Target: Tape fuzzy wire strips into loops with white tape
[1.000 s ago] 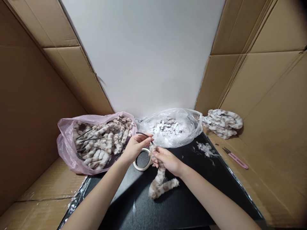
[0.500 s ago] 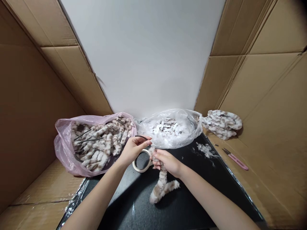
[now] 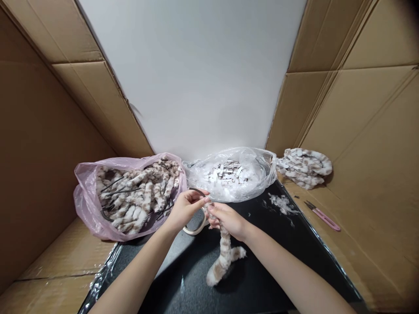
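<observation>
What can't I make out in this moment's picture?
In the head view:
Any join between the dark cord and furry strip: hidden by the left hand and right hand.
Part of the tape roll: behind the left hand.
Any print on the white slips in the clear plastic bag: too small.
Pink plastic bag's inner bottom: under heaped strips.

Just bare arms from where I'm standing tbh: left forearm [image 3: 140, 266] and right forearm [image 3: 284, 266] both slim, tapering towards the wrists [image 3: 170, 226]. Left hand [image 3: 183, 208] and right hand [image 3: 229, 220] bare too, slender fingers [image 3: 199, 203].

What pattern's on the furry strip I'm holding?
The furry strip is whitish with brownish bands, head view.
</observation>
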`<state>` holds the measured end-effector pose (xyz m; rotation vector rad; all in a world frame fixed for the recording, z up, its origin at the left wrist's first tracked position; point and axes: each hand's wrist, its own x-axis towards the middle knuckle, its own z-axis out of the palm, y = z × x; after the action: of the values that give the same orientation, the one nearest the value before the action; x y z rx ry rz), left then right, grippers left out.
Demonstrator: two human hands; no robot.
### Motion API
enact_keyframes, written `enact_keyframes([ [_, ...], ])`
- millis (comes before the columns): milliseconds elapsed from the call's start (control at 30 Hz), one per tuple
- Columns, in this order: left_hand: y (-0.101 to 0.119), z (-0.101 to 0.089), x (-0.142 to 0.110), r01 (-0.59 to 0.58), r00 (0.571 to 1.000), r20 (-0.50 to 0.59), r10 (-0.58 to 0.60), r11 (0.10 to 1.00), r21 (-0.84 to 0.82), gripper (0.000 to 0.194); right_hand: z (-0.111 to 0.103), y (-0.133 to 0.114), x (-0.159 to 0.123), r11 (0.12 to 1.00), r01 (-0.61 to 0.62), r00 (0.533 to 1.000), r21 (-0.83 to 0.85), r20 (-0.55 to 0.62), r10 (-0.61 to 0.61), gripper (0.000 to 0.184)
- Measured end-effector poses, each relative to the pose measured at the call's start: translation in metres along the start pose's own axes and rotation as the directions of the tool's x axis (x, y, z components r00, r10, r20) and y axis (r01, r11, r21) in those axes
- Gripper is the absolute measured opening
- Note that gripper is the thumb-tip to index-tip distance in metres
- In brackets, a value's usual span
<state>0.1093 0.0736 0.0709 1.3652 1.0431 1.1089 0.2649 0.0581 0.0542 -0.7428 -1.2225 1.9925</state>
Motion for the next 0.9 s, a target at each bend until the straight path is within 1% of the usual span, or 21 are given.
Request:
enact_keyframes([
  [67,-0.001,0.001,0.0,0.002,1.0,0.001,-0.002,0.999,-0.035,0.044,-0.001,-0.001,0.0,1.0,0.006,1.0,0.0,0.001,-0.006,0.049],
  [133,0.002,-0.001,0.0,-0.025,0.999,-0.037,0.023,0.999,-0.029,0.043,-0.002,0.0,0.0,1.0,0.011,1.0,-0.001,-0.001,-0.011,0.048],
  [200,0.007,-0.007,0.001,-0.072,0.992,-0.096,0.076,0.996,0.048,0.035,-0.003,0.0,0.0,1.0,0.011,1.0,-0.003,-0.002,-0.011,0.048],
  [233,0.01,-0.01,0.002,-0.088,0.989,-0.11,0.099,0.99,0.106,0.032,-0.003,0.001,0.0,1.0,0.01,1.0,-0.005,-0.001,-0.01,0.049],
  [267,0.013,-0.014,0.002,-0.088,0.989,-0.102,0.106,0.983,0.161,0.03,-0.004,0.001,-0.001,1.0,0.008,1.0,-0.007,0.001,-0.008,0.049],
  [367,0.022,-0.023,0.003,-0.05,0.999,0.009,0.049,0.959,0.279,0.026,-0.005,0.0,-0.001,1.0,0.002,1.0,-0.016,0.008,-0.002,0.049],
  [433,0.025,-0.027,0.002,-0.041,0.996,0.085,0.012,0.94,0.339,0.024,-0.006,-0.001,-0.002,1.0,0.001,1.0,-0.024,0.013,0.0,0.05],
  [533,0.027,-0.028,0.001,-0.065,0.99,0.141,0.009,0.916,0.396,0.022,-0.007,-0.002,-0.003,0.999,-0.002,1.0,-0.042,0.018,0.002,0.051],
  [667,0.027,-0.025,-0.001,-0.086,0.975,0.221,-0.011,0.902,0.424,0.025,-0.008,-0.003,-0.003,0.997,-0.009,1.0,-0.074,0.02,0.011,0.052],
  [767,0.029,-0.023,-0.002,-0.115,0.972,0.233,0.008,0.886,0.449,0.026,-0.01,-0.004,-0.005,0.994,-0.019,0.999,-0.106,0.032,0.023,0.052],
  [900,0.034,-0.022,0.0,-0.169,0.968,0.246,0.047,0.846,0.505,0.024,-0.012,-0.008,-0.009,0.987,-0.048,0.995,-0.154,0.079,0.061,0.051],
])
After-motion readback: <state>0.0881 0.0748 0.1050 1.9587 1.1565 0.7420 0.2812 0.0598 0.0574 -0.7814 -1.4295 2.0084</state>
